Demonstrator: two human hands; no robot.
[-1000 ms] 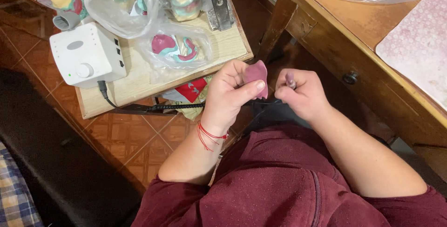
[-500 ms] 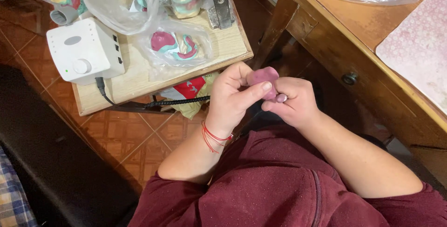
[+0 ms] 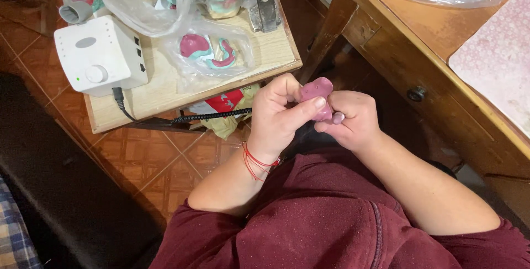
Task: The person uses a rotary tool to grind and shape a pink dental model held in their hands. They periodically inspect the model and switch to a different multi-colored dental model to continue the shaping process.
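**Two hands closed on one pink piece**

Both hands meet above the lap, in front of the low wooden board (image 3: 165,89). The left hand (image 3: 279,117) pinches a pink moulded piece (image 3: 317,91), thumb laid across its face. The right hand (image 3: 353,120) is curled against the piece from the other side; what it grips appears to be a thin tool, mostly hidden. A white control box (image 3: 99,53) sits on the board beside bagged casts (image 3: 208,52).

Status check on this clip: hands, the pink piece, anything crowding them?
Left hand and right hand both pinch the pink piece, held up over the lap. Coiled black cord runs just left of them, not touching.
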